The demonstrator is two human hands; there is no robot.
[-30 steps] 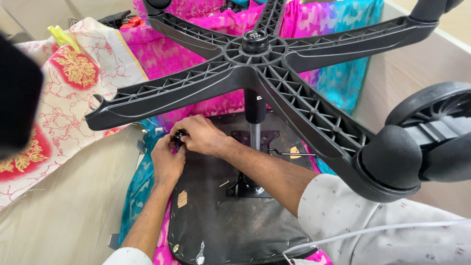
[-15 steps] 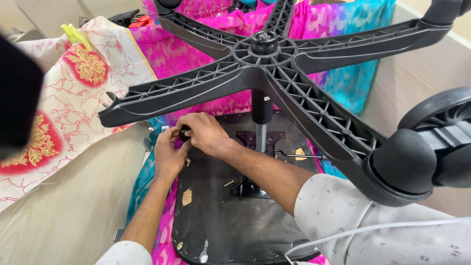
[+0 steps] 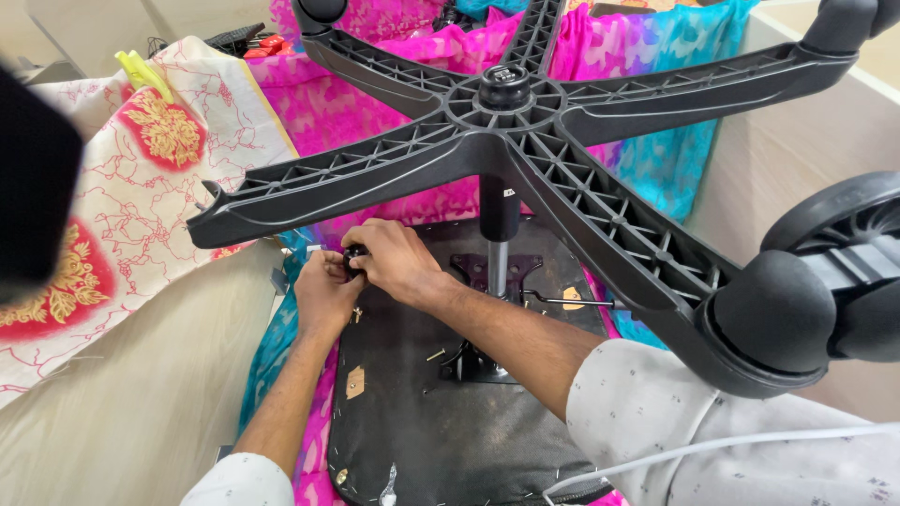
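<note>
Under the upturned chair's five-armed base (image 3: 525, 122), at the seat underside's (image 3: 450, 412) far-left corner, left hand (image 3: 323, 292) and right hand (image 3: 394, 262) both closed around a small black knob (image 3: 354, 255), steadying it there.

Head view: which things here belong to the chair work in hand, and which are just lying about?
In the job:
- left hand and right hand, both on a small black knob
- upturned black seat underside
- five-arm chair base, with caster
- loose screw on the seat

Lying about:
- pink and teal cloth
- cream cloth with red print
- yellow clip
</note>
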